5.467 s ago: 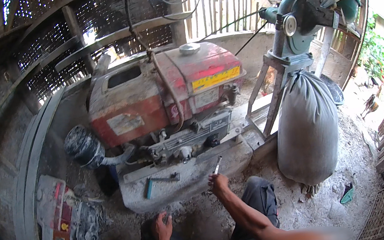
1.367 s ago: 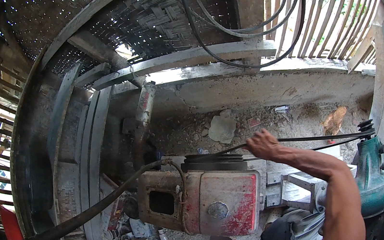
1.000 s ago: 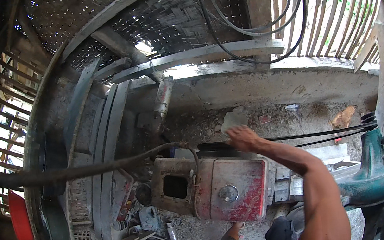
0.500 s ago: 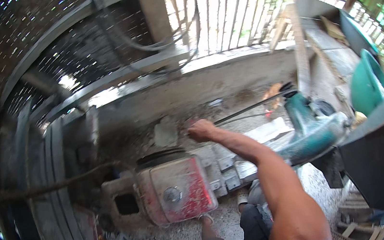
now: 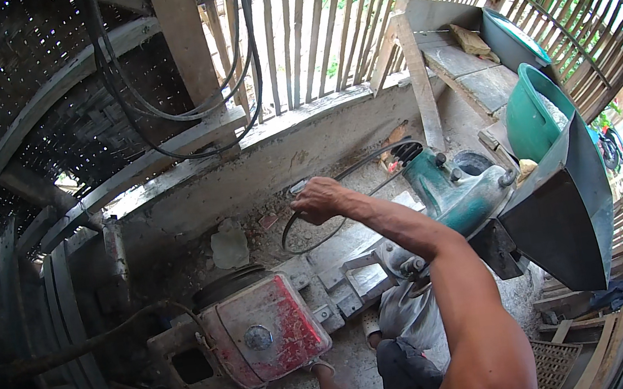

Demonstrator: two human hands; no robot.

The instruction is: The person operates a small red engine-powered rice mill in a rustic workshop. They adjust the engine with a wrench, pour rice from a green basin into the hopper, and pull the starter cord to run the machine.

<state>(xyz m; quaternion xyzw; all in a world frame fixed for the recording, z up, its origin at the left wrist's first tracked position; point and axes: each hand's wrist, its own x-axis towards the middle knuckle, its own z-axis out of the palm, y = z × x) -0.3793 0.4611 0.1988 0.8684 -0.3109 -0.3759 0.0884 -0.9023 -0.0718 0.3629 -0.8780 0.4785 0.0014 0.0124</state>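
Note:
My right hand (image 5: 318,201) is closed around a black drive belt (image 5: 359,166), with my arm stretched out over the machine. One end of the belt runs round a pulley (image 5: 407,152) on the green mill (image 5: 449,196). The rest hangs in a slack loop under my fingers. Nearer and to the left stands an engine with a worn red and white fuel tank (image 5: 266,330). Its dark wheel (image 5: 230,282), on the far side, is apart from the belt. My left hand does not show in the picture.
A dark metal hopper (image 5: 560,229) juts out at the right beside a green basin (image 5: 536,106). A concrete ledge (image 5: 290,150) and slatted wall run behind. Black hose or cable loops (image 5: 257,68) hang above. My feet stand close to the engine.
The belt was stretched straight between my hand and the pulley; now it sags and loops below my hand. The whole view has also shifted, with the machine lying further left.

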